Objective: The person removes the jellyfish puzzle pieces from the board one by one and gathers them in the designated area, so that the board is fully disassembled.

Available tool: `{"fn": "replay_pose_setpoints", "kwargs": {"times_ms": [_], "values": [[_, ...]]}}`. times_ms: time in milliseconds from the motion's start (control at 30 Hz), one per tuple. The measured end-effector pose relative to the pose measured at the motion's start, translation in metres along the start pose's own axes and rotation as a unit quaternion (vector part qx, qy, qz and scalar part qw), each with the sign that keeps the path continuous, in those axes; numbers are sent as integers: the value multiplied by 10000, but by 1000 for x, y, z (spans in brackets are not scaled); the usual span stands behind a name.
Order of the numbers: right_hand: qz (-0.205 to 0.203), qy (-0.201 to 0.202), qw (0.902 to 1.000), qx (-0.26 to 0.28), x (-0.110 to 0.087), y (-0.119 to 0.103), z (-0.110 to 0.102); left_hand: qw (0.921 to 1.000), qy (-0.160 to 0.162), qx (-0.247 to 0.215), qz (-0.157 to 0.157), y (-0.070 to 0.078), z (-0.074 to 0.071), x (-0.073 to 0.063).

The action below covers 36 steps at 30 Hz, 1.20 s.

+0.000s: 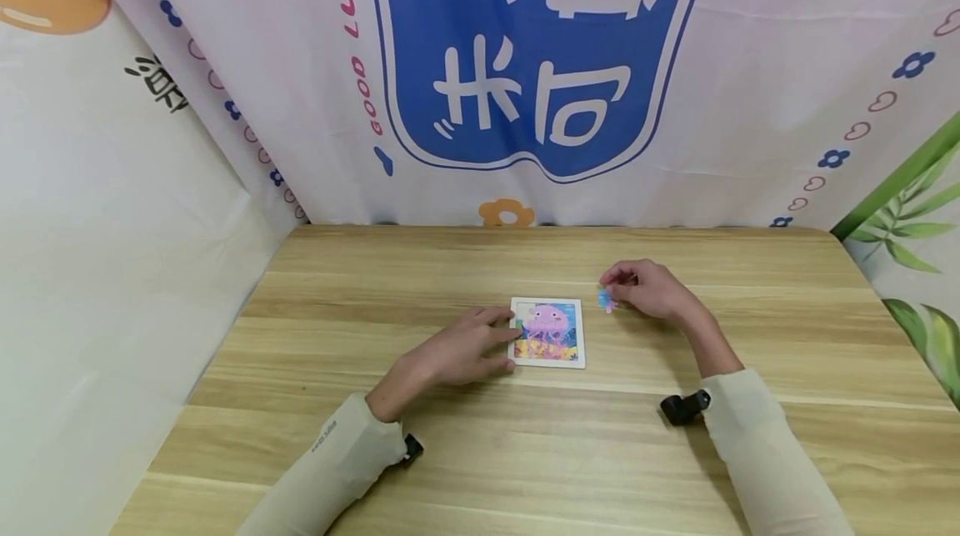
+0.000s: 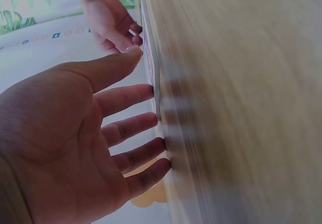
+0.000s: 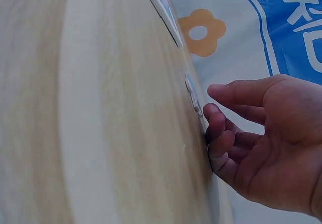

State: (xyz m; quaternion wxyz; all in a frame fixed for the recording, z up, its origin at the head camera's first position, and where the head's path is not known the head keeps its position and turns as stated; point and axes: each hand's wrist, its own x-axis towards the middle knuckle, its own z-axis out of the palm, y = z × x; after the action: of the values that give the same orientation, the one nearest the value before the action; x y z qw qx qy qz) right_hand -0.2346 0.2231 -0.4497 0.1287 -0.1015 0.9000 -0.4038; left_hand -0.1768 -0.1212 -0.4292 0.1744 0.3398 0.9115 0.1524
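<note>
A small square jigsaw puzzle in a white frame lies on the table, showing a pink jellyfish over a blue and yellow sea scene. Its upper left corner is a pale bare patch. My left hand rests at the frame's left side, fingers spread and fairly straight, fingertips at its edge. To the right of the frame, a loose blue and pink puzzle piece lies on the table. My right hand is beside that piece with loosely bent fingers. In the right wrist view, the thumb stands apart from the piece.
The wooden table reaches back to a printed cloth with a blue panel and white characters. Black wrist cameras sit at both sleeve cuffs. More printed cloth hangs at the left and right sides.
</note>
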Motion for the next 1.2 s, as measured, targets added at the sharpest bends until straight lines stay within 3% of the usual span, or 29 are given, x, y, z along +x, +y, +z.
{"fn": "replay_pose_setpoints", "kwargs": {"times_ms": [333,800,1000,1200], "values": [[-220,-11,9998,-25,0,-13,5,10000,12,86,-5,3,0,-1],[-644,-284,9975,-47,10,-46,31,9999,2,54,-135,7,-1,2],[-740,-467,9962,-31,15,-54,42,9999,146,-15,6,9,-3,5],[-795,-598,9950,-116,16,-58,49,9999,72,61,57,14,-3,13]]}}
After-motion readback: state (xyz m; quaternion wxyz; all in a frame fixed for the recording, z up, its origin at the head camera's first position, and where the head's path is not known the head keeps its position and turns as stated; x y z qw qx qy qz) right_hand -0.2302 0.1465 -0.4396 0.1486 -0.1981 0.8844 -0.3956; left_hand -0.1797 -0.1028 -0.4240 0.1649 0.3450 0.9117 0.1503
